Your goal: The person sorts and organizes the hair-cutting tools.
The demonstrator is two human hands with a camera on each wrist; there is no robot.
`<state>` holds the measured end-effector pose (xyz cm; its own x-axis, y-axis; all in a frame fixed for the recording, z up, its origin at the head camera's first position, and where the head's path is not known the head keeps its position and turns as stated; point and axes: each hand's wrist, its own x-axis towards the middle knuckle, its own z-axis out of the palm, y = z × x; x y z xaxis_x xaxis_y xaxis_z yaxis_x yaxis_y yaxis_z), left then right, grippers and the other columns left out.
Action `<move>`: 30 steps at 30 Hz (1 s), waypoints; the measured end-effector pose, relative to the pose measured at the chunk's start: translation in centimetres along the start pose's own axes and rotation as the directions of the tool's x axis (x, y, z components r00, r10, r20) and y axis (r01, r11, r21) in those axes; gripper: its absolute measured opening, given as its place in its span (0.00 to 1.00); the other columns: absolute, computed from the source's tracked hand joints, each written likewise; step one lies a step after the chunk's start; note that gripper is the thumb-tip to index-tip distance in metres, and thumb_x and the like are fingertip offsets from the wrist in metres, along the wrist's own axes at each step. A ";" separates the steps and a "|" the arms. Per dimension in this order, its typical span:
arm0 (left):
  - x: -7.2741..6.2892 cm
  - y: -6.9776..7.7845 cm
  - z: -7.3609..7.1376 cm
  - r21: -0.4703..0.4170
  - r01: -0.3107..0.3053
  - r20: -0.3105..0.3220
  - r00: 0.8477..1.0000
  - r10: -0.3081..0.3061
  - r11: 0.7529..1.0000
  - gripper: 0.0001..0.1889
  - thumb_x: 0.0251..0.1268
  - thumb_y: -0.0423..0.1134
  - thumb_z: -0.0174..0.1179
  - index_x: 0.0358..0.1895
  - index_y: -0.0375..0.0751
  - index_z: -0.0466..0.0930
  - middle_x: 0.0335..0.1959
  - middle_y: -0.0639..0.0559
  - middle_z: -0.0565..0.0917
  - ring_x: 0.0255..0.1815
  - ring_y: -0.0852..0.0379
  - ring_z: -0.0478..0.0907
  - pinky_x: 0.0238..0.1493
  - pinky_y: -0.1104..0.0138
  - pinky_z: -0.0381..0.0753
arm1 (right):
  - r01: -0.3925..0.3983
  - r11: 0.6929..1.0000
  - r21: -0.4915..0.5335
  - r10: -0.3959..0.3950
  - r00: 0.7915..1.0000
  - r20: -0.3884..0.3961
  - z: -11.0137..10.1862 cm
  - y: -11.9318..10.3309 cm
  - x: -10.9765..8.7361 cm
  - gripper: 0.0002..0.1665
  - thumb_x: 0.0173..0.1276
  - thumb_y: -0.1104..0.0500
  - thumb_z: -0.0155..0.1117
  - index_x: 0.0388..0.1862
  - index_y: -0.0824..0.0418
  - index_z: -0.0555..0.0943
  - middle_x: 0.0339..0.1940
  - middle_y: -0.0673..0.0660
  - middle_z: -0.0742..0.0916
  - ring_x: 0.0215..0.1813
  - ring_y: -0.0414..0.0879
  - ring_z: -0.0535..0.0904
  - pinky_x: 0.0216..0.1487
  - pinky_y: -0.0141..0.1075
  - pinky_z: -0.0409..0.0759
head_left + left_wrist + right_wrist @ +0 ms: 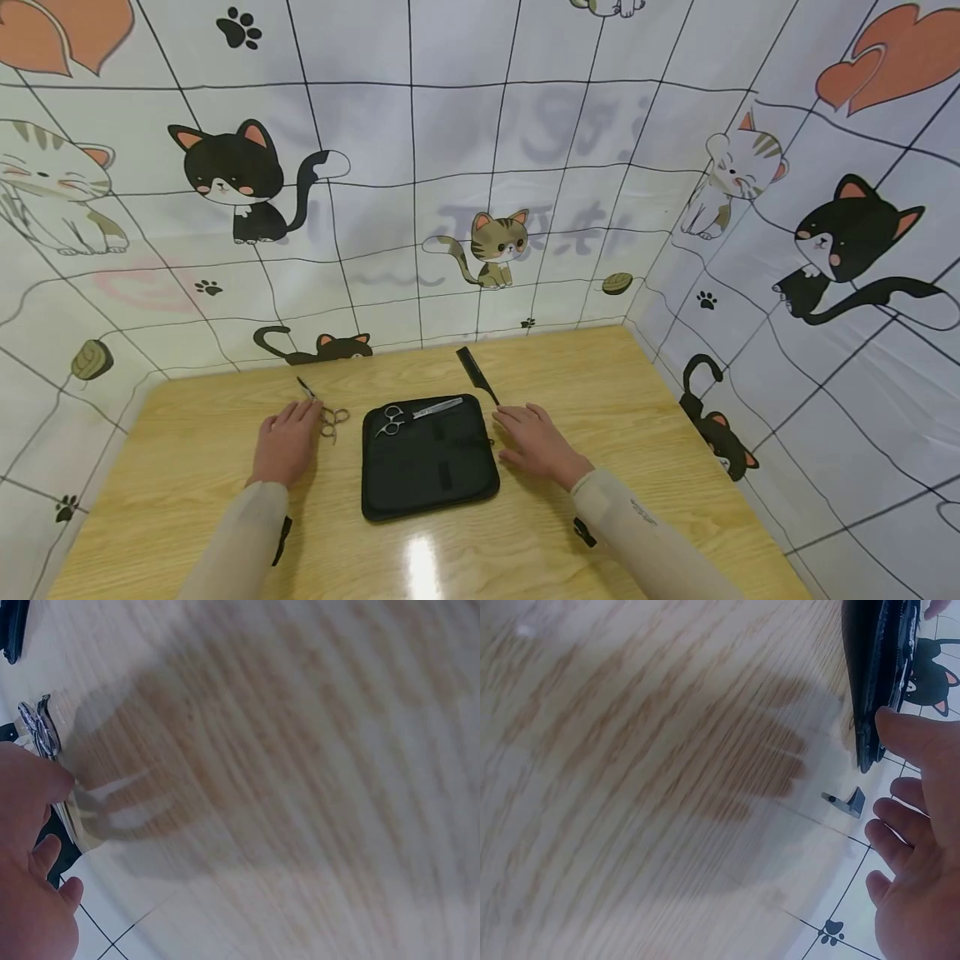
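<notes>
In the head view a black zip case [427,467] lies flat on the table, with thinning scissors [438,407] across its upper part. My left hand [287,442] reaches over a pair of scissors [331,421] left of the case; the fingers hide the middle of them. The left wrist view shows the thumb close to the scissors' handles [41,729]; contact is unclear. My right hand [542,446] is by the case's right edge, fingers loosely extended, fingertips near the tail of a black comb [472,368]. In the right wrist view its thumb is beside the case [866,697].
The light wooden table [600,375] ends at a white cloth wall [375,275] printed with grid lines and cartoon cats. Another such wall [847,375] runs along the right. A bright reflection lies on the wood in front of the case.
</notes>
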<state>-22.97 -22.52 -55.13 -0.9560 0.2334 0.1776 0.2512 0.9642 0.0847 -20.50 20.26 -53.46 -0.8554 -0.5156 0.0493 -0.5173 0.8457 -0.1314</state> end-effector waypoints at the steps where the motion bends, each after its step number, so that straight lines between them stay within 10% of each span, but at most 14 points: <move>1: 0.1 0.0 0.0 0.002 0.000 0.014 1.000 0.000 1.000 0.22 0.71 0.31 0.51 0.67 0.37 0.70 0.67 0.38 0.73 0.68 0.36 0.69 0.60 0.38 0.69 | 0.001 1.000 0.000 -0.001 1.000 -0.003 0.0 0.0 0.0 0.39 0.65 0.46 0.67 0.71 0.61 0.68 0.70 0.58 0.75 0.71 0.52 0.70 0.73 0.55 0.61; 10: 0.5 -0.3 0.3 0.031 -0.014 0.096 0.995 0.011 0.999 0.22 0.72 0.32 0.50 0.68 0.39 0.70 0.71 0.40 0.69 0.71 0.36 0.64 0.64 0.36 0.65 | 0.003 0.999 -0.032 -0.004 0.999 -0.034 0.1 0.2 -0.4 0.39 0.66 0.46 0.67 0.71 0.60 0.68 0.69 0.56 0.76 0.70 0.50 0.71 0.73 0.54 0.62; 30: 0.0 -1.2 0.4 0.005 0.003 -0.081 0.997 -0.002 1.000 0.11 0.61 0.35 0.65 0.47 0.43 0.83 0.50 0.43 0.86 0.62 0.36 0.74 0.61 0.37 0.66 | 0.002 1.000 -0.014 -0.003 0.999 -0.043 0.1 -0.1 -0.3 0.38 0.65 0.49 0.68 0.71 0.60 0.69 0.69 0.57 0.76 0.70 0.51 0.70 0.73 0.54 0.61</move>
<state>-23.35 -23.64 -55.60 -0.9411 0.2205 0.2564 0.2480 0.9654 0.0801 -20.21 20.36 -53.55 -0.8542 -0.5117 0.0925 -0.5196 0.8463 -0.1171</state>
